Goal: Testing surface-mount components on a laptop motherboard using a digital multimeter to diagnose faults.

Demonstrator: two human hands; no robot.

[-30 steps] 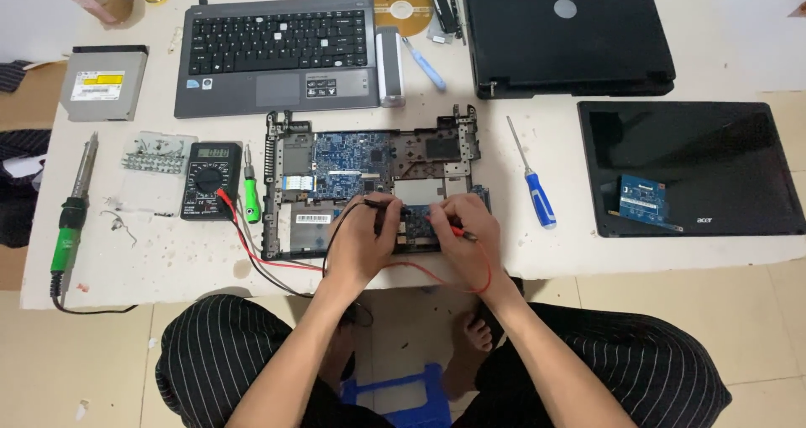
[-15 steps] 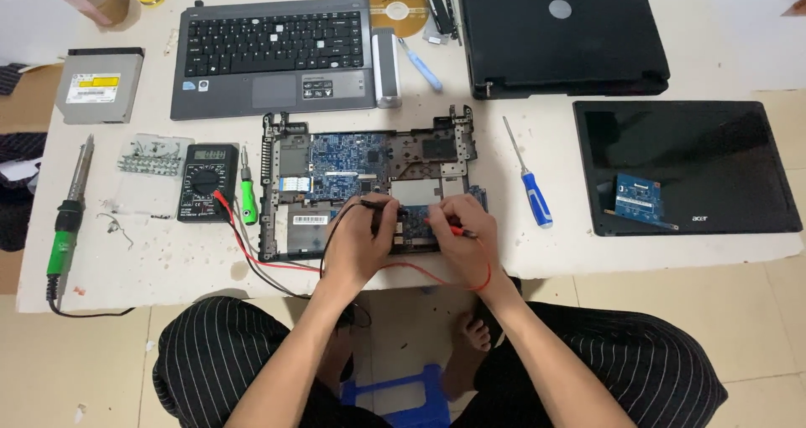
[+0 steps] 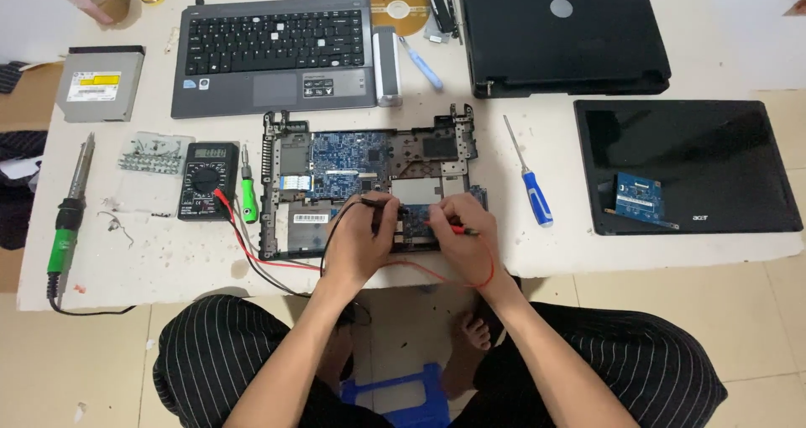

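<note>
Opened laptop base lies mid-desk, blue board exposed. Left hand has its grip closed on the black probe, tip down at the base's front edge. Right hand pinches the red probe, tip just beside the black one. Red and black leads run left to the multimeter, near the base. Green screwdriver lies between them; blue screwdriver sits right of the base.

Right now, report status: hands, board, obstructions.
Left hand holds black probe; right hand holds red probe. Both tips on opened laptop base. Leads trail to multimeter; nothing blocking.
</note>
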